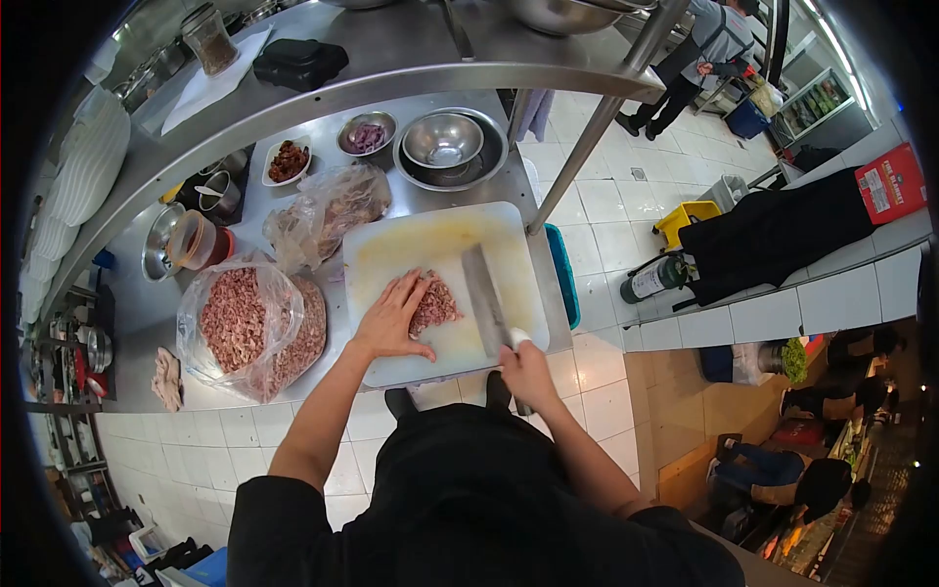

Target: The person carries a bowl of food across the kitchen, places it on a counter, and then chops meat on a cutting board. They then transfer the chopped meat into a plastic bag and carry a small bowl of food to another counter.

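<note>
A small heap of chopped meat [435, 305] lies on the white cutting board [391, 245]. My left hand [396, 318] rests at the heap's left side, fingers stretched out and thumb spread toward the front. In my right hand [528, 372] is the handle of a broad cleaver [482, 293]. Its blade lies over the board's right half, pointing away from me, a little right of the meat. To the left of the board stands a clear plastic bag [249, 323] full of minced meat. Another plastic bag [328, 210] with meat pieces sits behind the board's left corner.
Behind the board are nested metal bowls [443, 142], a bowl of chopped onion [367, 135] and a dish of dark red pieces [288, 161]. A steel shelf [391, 78] crosses above the table's back. A crumpled glove [166, 380] lies front left. A person [704, 59] stands far right.
</note>
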`<state>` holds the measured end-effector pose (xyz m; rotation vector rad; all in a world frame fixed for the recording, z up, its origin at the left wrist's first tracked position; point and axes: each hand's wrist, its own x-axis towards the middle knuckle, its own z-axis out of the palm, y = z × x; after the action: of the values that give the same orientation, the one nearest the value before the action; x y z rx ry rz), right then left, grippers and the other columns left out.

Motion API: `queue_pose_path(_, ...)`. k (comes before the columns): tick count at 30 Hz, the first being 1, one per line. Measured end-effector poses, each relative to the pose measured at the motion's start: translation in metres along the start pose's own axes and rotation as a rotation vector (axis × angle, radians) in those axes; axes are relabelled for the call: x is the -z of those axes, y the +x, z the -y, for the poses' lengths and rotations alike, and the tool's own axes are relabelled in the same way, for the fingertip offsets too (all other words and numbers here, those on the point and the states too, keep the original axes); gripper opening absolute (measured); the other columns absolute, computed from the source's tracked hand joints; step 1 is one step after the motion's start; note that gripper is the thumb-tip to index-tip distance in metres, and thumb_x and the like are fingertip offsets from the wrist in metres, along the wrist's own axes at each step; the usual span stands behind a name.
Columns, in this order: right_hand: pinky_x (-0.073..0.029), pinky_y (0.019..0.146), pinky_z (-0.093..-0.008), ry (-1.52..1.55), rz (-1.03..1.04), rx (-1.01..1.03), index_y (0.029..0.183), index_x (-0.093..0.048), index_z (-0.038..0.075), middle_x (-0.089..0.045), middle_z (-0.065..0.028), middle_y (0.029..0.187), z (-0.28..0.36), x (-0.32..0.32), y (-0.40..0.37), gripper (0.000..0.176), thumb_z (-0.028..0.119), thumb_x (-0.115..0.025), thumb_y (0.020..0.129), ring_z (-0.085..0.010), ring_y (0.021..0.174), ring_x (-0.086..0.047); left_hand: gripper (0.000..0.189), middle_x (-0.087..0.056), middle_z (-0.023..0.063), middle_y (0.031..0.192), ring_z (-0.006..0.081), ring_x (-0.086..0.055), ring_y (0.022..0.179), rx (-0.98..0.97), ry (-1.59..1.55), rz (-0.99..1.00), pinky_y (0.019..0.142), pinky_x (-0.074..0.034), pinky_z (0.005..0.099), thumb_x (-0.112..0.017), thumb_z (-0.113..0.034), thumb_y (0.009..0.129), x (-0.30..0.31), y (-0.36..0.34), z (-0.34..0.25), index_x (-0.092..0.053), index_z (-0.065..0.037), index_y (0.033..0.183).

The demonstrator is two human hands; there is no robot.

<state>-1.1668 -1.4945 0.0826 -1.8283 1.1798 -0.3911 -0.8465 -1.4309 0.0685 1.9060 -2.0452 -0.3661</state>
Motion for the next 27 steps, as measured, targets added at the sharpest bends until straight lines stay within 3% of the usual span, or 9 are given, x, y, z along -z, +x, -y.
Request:
queue_pose_path(1,-0.059,0.069,-0.0474,-0.002,0.002,0.0,0.101,-0.062,-0.009,-0.071,-0.0237,0.086,-0.01,0.007,-0.007,0.024,0.014,-0.058,0.108,-0.037,0.073,-0.072,0.133,-0.035,0.0233,0.171,0.0414,-0.033,0.159,-0.059,0.002,-0.004,0.133,-0.025,0.0526,-0.082,-0.083,0.068,0.002,0.008,0.002,-0.034,-0.01,0.168)
queue_pose_path(4,-0.05,0.046,-0.0308,0.443,0.02,-0.32,0.091,-0.054,-0.002,-0.067,-0.0092,0.075,-0.036,0.013,-0.029,0.039,0.029,-0.059,0.113,-0.0128,0.056,-0.063,0.121,-0.04,0.0212,0.169,0.0429,-0.034,0.158,-0.142,0.07,0.02,0.133,-0.026,0.0526,-0.079,-0.082,0.071,-0.005,0.045,-0.005,-0.045,-0.013,0.164)
queue_pose_path(8,-0.051,0.046,-0.0311,0.507,0.09,-0.367,0.101,-0.057,0.0,-0.064,-0.0067,0.077,-0.054,-0.008,-0.037,0.033,0.03,-0.058,0.114,-0.0128,0.056,-0.062,0.107,-0.047,0.0201,0.165,0.044,-0.036,0.157,-0.123,0.038,-0.054,0.132,-0.028,0.0521,-0.077,-0.08,0.077,-0.036,0.053,-0.017,-0.056,-0.013,0.156)
queue_pose_path(15,-0.049,0.044,-0.0327,0.476,0.238,-0.308,0.102,-0.055,0.0,-0.064,-0.0067,0.08,-0.019,-0.05,-0.021,0.031,0.027,-0.055,0.115,-0.0136,0.054,-0.061,0.074,-0.054,0.023,0.157,0.0421,-0.049,0.147,0.245,-0.045,-0.312,0.119,-0.045,0.0522,-0.078,-0.055,0.092,-0.065,0.044,-0.089,-0.064,-0.009,0.148)
queue_pose_path(17,-0.049,0.044,-0.0327,0.576,0.33,-0.277,0.096,-0.052,-0.001,-0.064,-0.0076,0.078,-0.018,-0.049,-0.016,0.036,0.029,-0.056,0.115,-0.0142,0.052,-0.062,0.054,-0.061,0.0224,0.151,0.0413,-0.053,0.144,0.464,-0.16,-0.494,0.118,-0.047,0.0485,-0.073,-0.044,0.099,-0.079,0.049,-0.096,-0.071,-0.007,0.139)
queue_pose_path(21,-0.047,0.044,-0.0324,0.632,0.421,-0.237,0.099,-0.052,0.0,-0.062,-0.0051,0.077,-0.021,-0.045,-0.011,0.031,0.027,-0.056,0.115,-0.0128,0.054,-0.06,0.036,-0.066,0.0221,0.144,0.0403,-0.061,0.137,0.568,-0.201,-0.712,0.112,-0.052,0.0452,-0.072,-0.027,0.101,-0.091,0.055,-0.101,-0.076,-0.004,0.128)
queue_pose_path(22,-0.046,0.045,-0.032,0.643,0.44,-0.218,0.101,-0.053,0.001,-0.061,-0.0039,0.077,-0.022,-0.045,-0.008,0.03,0.027,-0.056,0.115,-0.0125,0.054,-0.059,0.031,-0.068,0.0232,0.14,0.0391,-0.066,0.128,0.582,-0.249,-0.821,0.103,-0.056,0.0427,-0.072,-0.022,0.102,-0.092,0.055,-0.1,-0.077,-0.003,0.126)
queue_pose_path(24,-0.047,0.046,-0.0315,0.614,0.511,-0.16,0.1,-0.053,0.001,-0.061,-0.0041,0.076,-0.009,-0.043,0.001,0.03,0.028,-0.056,0.115,-0.0125,0.055,-0.059,0.025,-0.07,0.0248,0.137,0.0356,-0.074,0.114,0.587,-0.226,-0.987,0.088,-0.062,0.0351,-0.073,-0.014,0.101,-0.073,0.052,-0.096,-0.079,-0.001,0.123)
queue_pose_path(27,-0.049,0.049,-0.0305,0.503,0.596,0.036,0.097,-0.057,0.001,-0.063,-0.0046,0.074,0.033,-0.05,0.024,0.031,0.027,-0.058,0.114,-0.0124,0.056,-0.061,0.024,-0.07,0.021,0.133,0.0401,-0.07,0.118,0.678,-0.338,-1.147,0.099,-0.058,0.0444,-0.072,-0.014,0.101,0.007,0.035,-0.092,-0.078,-0.002,0.12)
